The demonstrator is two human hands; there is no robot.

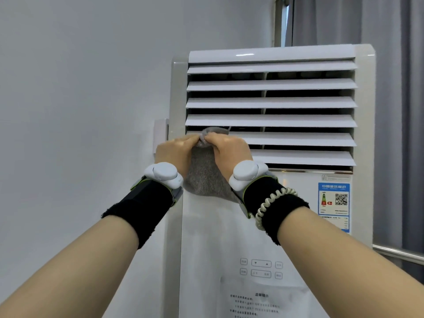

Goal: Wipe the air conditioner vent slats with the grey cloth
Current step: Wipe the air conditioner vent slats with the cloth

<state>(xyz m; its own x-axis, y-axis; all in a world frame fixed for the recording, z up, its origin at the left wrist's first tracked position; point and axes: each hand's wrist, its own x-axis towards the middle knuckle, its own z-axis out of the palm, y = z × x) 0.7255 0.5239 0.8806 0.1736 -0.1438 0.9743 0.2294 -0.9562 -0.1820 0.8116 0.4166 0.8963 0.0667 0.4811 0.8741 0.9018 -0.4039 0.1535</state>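
Observation:
A white standing air conditioner [364, 157] faces me, with several horizontal vent slats [286, 120] across its upper front. The grey cloth [204, 173] hangs in front of the lower left corner of the vent. My left hand [175, 150] and my right hand [229, 149] both pinch the cloth's top edge, fingertips close together, at the left end of a lower slat. The rest of the cloth drapes down between my wrists. Its upper tip pokes up behind my fingers.
A control panel with buttons [261, 268] and a paper notice [257, 304] sit on the unit's lower front. A blue energy label [333, 198] is at the right. A plain wall [80, 99] lies left, grey curtains [399, 111] right.

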